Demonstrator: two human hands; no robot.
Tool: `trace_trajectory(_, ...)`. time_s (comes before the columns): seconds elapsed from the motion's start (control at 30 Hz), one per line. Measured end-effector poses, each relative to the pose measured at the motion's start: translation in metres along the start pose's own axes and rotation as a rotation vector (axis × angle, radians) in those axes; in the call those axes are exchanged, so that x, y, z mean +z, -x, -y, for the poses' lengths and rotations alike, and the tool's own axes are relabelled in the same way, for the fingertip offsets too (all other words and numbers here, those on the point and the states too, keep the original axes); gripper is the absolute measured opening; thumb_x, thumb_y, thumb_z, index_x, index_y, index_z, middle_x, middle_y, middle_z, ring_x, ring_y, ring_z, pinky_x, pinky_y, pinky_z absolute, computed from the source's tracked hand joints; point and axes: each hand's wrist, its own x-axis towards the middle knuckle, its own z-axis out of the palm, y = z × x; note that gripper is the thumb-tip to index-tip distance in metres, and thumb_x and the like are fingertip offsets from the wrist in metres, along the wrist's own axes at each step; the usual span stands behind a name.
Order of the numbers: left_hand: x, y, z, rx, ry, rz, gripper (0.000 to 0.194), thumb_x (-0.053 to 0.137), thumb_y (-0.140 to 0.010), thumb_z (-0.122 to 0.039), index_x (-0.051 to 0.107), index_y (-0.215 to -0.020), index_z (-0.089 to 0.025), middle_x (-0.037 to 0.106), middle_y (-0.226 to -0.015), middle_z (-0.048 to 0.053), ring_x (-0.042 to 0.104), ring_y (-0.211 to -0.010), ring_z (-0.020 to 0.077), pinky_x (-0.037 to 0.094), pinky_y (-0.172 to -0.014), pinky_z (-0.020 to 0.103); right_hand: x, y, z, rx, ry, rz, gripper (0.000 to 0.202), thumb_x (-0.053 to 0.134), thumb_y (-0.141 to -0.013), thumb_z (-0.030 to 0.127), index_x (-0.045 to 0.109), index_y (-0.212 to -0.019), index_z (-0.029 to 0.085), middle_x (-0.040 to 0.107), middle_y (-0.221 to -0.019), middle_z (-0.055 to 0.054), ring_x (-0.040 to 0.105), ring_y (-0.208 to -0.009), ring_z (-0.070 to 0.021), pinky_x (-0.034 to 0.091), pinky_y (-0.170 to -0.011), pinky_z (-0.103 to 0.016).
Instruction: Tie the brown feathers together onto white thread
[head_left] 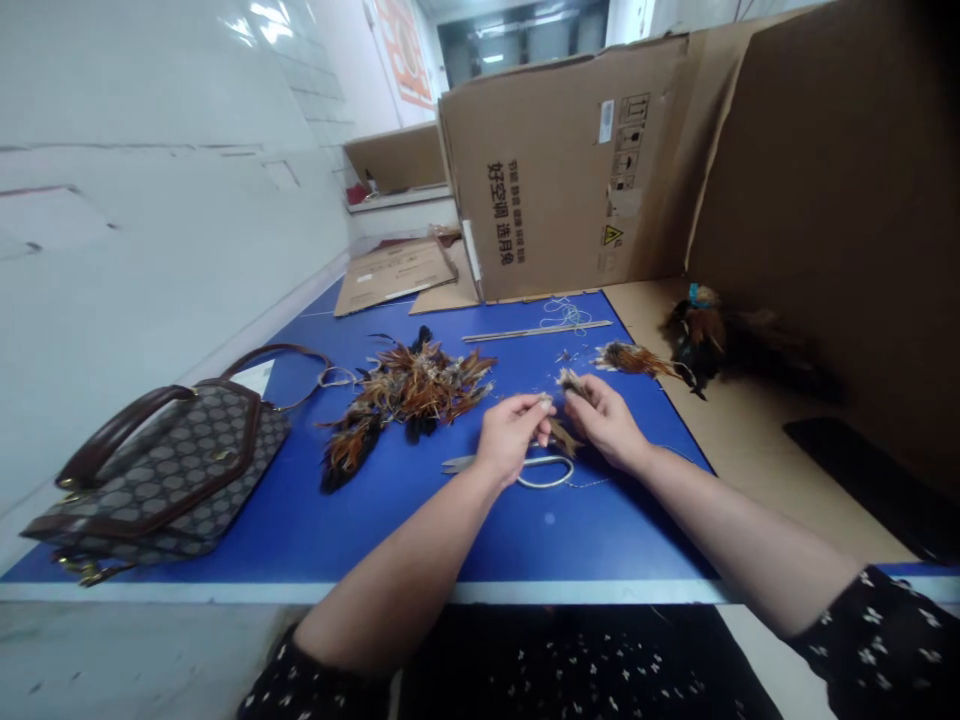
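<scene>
My left hand [511,432] is closed in a pinch, with a brown feather [564,440] hanging by its fingertips and a pale tip at the thumb. Close beside it, my right hand [606,428] grips a small feather bunch [570,382], pale ends pointing away from me. Under both hands lie scissors [546,484], blades to the left and partly hidden by my left hand. A large heap of brown and black feathers [424,380] spreads on the blue table to the left. Beyond my right hand rests a separate feather bundle [631,358].
A patterned handbag [180,470] occupies the left side of the blue table [390,540]. Thin sticks [536,331] and tangled string [566,314] lie at the back. Large cardboard [570,180] walls the back and right. More feathers [701,330] and a dark flat object [862,485] sit right.
</scene>
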Motion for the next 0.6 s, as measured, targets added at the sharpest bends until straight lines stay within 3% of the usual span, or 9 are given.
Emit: trace_trajectory(0.6, 0.0032, -0.0020, 0.0055, -0.045, 0.120, -0.004, 0.046, 0.094, -0.065, -0.038, 0.077, -0.094, -0.007, 0.070, -0.076, 0.007, 0.060, -0.059, 0.0105, 0.048, -0.055, 0.026, -0.0002, 0.0031, -0.0061, 0.048, -0.062, 0.131, 0.035, 0.075, -0.089, 0.052, 0.056, -0.093, 0.022, 0.054, -0.072, 0.005, 0.044, -0.061, -0.0102, 0.034, -0.053, -0.023)
